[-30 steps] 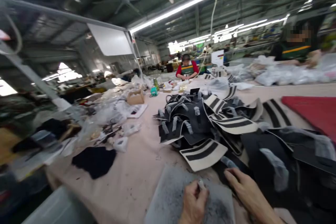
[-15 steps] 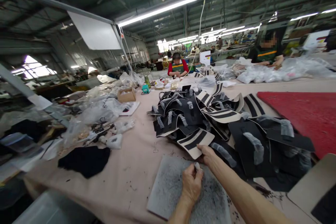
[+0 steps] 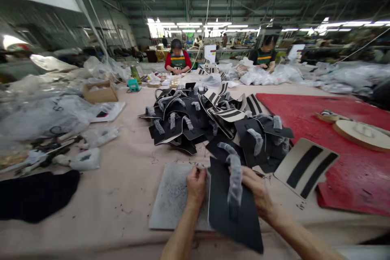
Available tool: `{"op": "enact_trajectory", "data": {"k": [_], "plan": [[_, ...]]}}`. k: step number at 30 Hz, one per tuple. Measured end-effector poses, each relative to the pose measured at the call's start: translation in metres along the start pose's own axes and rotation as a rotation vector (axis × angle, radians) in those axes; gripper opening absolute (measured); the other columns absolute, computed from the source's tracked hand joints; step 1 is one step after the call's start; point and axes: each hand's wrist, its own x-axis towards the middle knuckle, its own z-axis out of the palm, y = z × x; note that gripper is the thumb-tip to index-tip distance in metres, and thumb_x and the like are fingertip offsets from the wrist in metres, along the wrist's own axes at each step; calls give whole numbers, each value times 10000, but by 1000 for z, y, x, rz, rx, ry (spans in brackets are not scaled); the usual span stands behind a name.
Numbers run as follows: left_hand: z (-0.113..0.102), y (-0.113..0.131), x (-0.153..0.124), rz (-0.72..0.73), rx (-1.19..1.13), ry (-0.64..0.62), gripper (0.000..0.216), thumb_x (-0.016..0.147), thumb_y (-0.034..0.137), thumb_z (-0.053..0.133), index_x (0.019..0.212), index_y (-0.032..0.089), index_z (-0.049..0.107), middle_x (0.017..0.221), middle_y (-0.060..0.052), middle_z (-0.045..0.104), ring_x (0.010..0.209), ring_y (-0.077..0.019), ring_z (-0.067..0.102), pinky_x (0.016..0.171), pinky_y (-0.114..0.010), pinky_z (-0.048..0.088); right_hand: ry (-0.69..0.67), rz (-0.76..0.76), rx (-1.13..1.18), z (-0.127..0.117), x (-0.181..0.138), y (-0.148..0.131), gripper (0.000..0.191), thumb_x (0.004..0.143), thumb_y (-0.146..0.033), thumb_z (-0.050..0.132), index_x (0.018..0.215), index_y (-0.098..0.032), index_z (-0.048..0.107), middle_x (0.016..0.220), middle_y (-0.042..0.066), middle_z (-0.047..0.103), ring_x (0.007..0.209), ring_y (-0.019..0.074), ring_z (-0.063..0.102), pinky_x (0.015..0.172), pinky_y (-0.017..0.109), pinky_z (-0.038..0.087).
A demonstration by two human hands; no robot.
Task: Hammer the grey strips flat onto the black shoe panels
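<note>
My right hand (image 3: pixel 257 193) grips a black flat piece (image 3: pixel 233 215) with a clear plastic strip on it, held over the grey pad (image 3: pixel 172 195) near the table's front edge. Its fingers curl on the piece's right edge. My left hand (image 3: pixel 196 185) is closed in a pinch at the piece's upper left edge, holding something small I cannot make out. Just beyond both hands lies a pile of black and cream striped pieces (image 3: pixel 207 124).
A red mat (image 3: pixel 335 150) covers the table at right, with a cream striped piece (image 3: pixel 306 166) on its near edge and round cream pieces (image 3: pixel 361 134) farther right. Plastic bags (image 3: pixel 45 115), a cardboard box (image 3: pixel 100 91) and black cloth (image 3: pixel 33 195) lie left. Two people work at the far end.
My right hand has pulled a black piece from the pile and brought it over the grey pad. My left hand stays pinched beside it. The camera has tilted down and turned right.
</note>
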Motion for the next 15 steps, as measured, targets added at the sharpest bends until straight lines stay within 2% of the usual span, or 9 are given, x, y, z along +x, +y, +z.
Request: {"op": "enact_trajectory", "data": {"k": [1,3,6,8,12,14,15], "plan": [[-1,-1,1,-22,-27,27,229,832,390,627,835,163,658,753,-43,712,718,-189,666,696,-277,520,-109,-126,-129,7,-24,2,344,917,-292,577,1248,-248,661,1362,120,607,1270,290,548,1066,437,453],[-2,-2,2,-59,-78,71,274,822,405,645,913,148,670,810,-67,744,762,-201,698,736,-298,544,-330,-269,-284,22,-62,9,438,943,-273,518,1380,-263,554,1409,115,576,1346,283,485,1113,472,412],[-2,-2,2,-68,-78,70,282,801,407,671,901,144,684,805,-71,756,747,-196,708,725,-294,559,-515,-305,-324,37,-87,24,545,935,-296,513,1474,-264,437,1437,103,551,1395,271,426,1151,499,361],[-2,-1,1,-55,-42,52,270,804,400,670,887,144,694,804,-72,759,746,-194,711,722,-289,561,-481,-267,-330,36,-82,38,579,924,-335,530,1484,-230,426,1441,129,540,1395,280,424,1147,504,366],[-3,-4,2,-43,-15,36,281,807,400,676,915,142,697,813,-76,765,766,-206,722,746,-300,565,-173,-232,-379,15,-53,61,493,963,-231,408,1448,-187,482,1410,158,564,1357,267,477,1098,468,440],[-4,-5,3,-51,-32,38,292,807,402,680,945,145,692,826,-74,767,777,-208,725,750,-302,566,-131,-284,-400,7,-44,62,493,973,-191,377,1457,-206,471,1422,144,557,1370,263,460,1111,482,418],[-4,-6,3,-57,-45,43,295,809,402,680,955,146,690,832,-73,768,782,-208,726,750,-302,567,-158,-307,-414,5,-42,59,489,977,-198,395,1461,-217,463,1432,136,549,1388,271,434,1130,506,386]]}}
